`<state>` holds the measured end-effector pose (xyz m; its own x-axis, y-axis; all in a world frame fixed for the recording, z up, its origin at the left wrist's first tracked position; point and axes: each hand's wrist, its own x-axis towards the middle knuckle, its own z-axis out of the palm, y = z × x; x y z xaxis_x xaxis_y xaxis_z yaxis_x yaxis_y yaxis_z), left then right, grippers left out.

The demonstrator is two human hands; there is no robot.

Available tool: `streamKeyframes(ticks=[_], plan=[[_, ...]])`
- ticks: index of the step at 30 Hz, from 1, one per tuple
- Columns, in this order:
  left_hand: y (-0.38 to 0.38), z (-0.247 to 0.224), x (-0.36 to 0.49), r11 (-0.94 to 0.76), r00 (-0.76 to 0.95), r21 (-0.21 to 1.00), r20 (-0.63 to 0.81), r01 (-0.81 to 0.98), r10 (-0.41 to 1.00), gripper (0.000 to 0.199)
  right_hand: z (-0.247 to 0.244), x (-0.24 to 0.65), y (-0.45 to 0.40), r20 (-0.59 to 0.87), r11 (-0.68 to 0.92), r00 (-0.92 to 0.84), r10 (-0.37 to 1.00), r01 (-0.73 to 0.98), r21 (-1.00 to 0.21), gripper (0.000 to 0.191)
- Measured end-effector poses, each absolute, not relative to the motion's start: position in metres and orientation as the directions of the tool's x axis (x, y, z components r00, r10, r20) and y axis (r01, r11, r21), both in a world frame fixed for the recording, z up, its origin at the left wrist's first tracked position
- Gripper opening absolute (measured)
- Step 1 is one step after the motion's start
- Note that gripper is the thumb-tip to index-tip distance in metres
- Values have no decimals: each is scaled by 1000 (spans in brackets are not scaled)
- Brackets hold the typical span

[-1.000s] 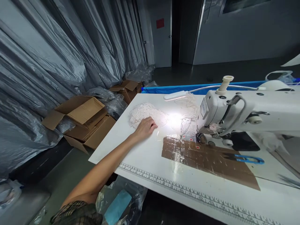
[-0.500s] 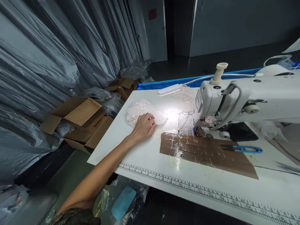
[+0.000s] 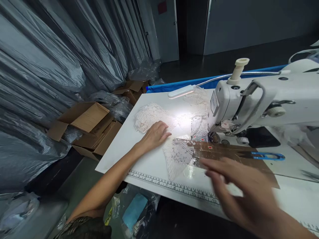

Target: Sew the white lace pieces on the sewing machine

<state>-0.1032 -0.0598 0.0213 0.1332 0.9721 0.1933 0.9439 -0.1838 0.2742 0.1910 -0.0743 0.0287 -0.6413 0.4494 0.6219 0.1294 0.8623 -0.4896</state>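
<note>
The heaped off-white lace (image 3: 147,117) has a faint pinkish tint and an openwork pattern; the pointed white lace piece (image 3: 178,157) shows netted holes and a greyer middle. The glossy white desk (image 3: 119,146) carries a printed black ruler scale (image 3: 171,187). On it, the long brown flat sheet (image 3: 221,150) bears small red marks (image 3: 210,147), and the thread snips have blue handles (image 3: 261,153). The bulky sewing machine (image 3: 223,96) is white, its upright knob (image 3: 239,68) cream. Behind hangs a silver-grey pleated curtain (image 3: 62,56); the open cardboard box (image 3: 91,118) is tan.
</note>
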Motion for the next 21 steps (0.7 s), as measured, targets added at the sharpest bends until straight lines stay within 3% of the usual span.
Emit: streamKeyframes(ticks=[4, 7, 12, 16, 19, 21], plan=[[-49, 12, -115, -97, 34, 332, 190, 938, 981, 14, 10, 160, -63, 481, 900, -810, 336, 126, -416, 35], [-46, 9, -118, -81, -25, 438, 230, 895, 973, 19, -9, 154, -61, 392, 930, -884, 255, 112, -351, 26], [-52, 19, -125, -89, -122, 567, 324, 819, 938, 20, -17, 166, -50, 332, 926, -903, 272, 151, -347, 23], [-82, 31, -118, -287, 145, 468, 316, 836, 938, 17, -18, 178, -38, 343, 925, -896, 281, 157, -347, 27], [-111, 35, -105, -377, 356, 365, 125, 851, 926, 18, -20, 183, -34, 350, 928, -894, 280, 159, -335, 27], [-125, 38, -98, -354, 359, 303, 39, 885, 932, 21, -20, 184, -33, 350, 932, -898, 268, 149, -331, 29]])
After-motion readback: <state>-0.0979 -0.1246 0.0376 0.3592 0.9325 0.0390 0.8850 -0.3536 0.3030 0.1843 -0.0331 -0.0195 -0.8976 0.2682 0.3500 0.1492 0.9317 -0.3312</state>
